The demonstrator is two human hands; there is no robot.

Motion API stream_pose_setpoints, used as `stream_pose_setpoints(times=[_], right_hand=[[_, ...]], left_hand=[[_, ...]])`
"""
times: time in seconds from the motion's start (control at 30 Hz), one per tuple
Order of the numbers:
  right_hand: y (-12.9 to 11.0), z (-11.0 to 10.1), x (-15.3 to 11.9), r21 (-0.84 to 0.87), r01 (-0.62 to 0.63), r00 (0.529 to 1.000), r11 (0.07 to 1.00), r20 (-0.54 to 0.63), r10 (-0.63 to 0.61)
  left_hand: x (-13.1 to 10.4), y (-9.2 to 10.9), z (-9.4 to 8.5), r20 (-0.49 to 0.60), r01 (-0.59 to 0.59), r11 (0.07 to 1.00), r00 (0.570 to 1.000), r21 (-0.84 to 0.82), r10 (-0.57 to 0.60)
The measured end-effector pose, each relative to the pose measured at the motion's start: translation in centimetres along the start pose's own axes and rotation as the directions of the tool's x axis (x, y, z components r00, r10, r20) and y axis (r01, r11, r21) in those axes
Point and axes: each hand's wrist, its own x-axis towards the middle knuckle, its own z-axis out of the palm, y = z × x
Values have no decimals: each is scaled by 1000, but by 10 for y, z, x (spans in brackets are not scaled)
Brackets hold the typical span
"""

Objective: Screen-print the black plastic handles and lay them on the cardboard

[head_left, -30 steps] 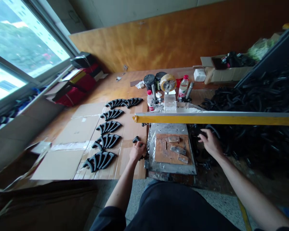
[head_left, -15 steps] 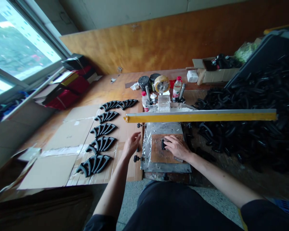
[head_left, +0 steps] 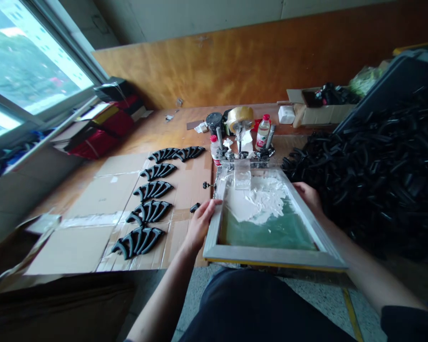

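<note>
A screen-printing frame (head_left: 271,254) with metal rails is lowered over the bench in front of me, its near edge still tilted up a little. White ink (head_left: 267,202) lies thick on the far part of its green mesh (head_left: 267,232). My left hand (head_left: 200,221) is closed at the left rail, fingertips on the metal. At the right rail my right hand (head_left: 308,197) has its fingers curled against the outer edge, and the frame partly covers that wrist. A clear block (head_left: 242,175) sits over the frame's far end, by the clamp. The base plate and the small black part on it are hidden underneath.
Fan-shaped black parts (head_left: 153,190) lie in a column on cardboard (head_left: 92,204) to the left. A large heap of black parts (head_left: 378,175) fills the right side. Behind the clamp stand a tape roll (head_left: 240,116), a bottle (head_left: 263,132) and a black jar (head_left: 214,123).
The frame has swung down from edge-on to nearly flat. My right hand has left the small black part and moved right to the rail; my left hand now touches the left rail.
</note>
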Motion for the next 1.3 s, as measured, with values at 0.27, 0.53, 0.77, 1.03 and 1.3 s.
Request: stream_pose_setpoints(times=[0.27,0.53,0.77,1.03,1.3], right_hand=[[-108,33,59,1,335,934,942,133,-332],[-104,37,11,82,590,699,803,446,-559],[-92,15,1,216,605,606,766,499,-619],[-88,35,-26,224,646,658,730,322,-681],[-117,18,55,92,372,904,923,189,-383]], left_hand=[[21,-112,10,9,59,981,998,184,-62],[27,-119,9,-4,64,958,998,281,-66],[26,-126,10,-51,79,957,996,280,-67],[26,-126,10,-40,108,968,994,227,-101],[13,-81,2,31,68,985,997,156,-74]])
